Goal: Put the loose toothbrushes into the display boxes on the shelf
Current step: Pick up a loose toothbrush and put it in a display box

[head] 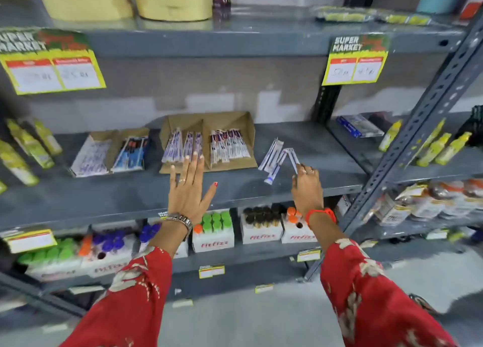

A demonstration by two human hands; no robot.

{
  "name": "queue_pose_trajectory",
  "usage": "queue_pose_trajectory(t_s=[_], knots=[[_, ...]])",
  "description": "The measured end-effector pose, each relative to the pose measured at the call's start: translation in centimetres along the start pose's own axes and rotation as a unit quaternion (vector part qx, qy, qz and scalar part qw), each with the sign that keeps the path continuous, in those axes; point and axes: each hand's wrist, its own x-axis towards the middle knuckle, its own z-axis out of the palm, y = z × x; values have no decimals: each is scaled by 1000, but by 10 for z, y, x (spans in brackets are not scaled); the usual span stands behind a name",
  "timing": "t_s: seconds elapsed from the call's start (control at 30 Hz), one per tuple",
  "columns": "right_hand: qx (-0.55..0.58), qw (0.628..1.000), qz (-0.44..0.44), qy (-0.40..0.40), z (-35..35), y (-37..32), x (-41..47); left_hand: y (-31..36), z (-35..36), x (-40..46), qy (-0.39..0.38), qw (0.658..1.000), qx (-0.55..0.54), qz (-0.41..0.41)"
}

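Observation:
Two cardboard display boxes stand on the grey middle shelf (pixel 300 143). The larger box (pixel 235 123) holds packed toothbrushes in two compartments; a smaller box (pixel 112 137) to its left holds white and blue packs. Several loose toothbrushes (pixel 271 157) in white and purple wrappers lie on the shelf right of the larger box. My right hand (pixel 307 187) is closed on the lower end of one loose toothbrush (pixel 292 157), lifting it at a slant. My left hand (pixel 187 187) is spread flat, fingertips at the front of the larger box's left compartment, holding nothing.
Yellow-green bottles (pixel 28 148) line the shelf at far left and on the neighbouring rack at right (pixel 439 148). White cartons of coloured-cap tubes (pixel 213 231) fill the shelf below. Price cards hang from the upper shelf edge. A slanted metal brace (pixel 418 137) crosses at right.

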Motion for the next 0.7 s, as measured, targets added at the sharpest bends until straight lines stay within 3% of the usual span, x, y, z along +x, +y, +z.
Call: queue_pose_trajectory(t_s=[0.13, 0.37, 0.7], knots=[[-13, 996, 81, -29, 2, 1, 22, -12, 24, -3, -79, 996, 11, -45], [-50, 985, 143, -86, 14, 3, 44, -29, 55, -12, -178, 982, 28, -55], [-128, 978, 126, -103, 14, -11, 54, -30, 63, -18, -151, 987, 20, -54]])
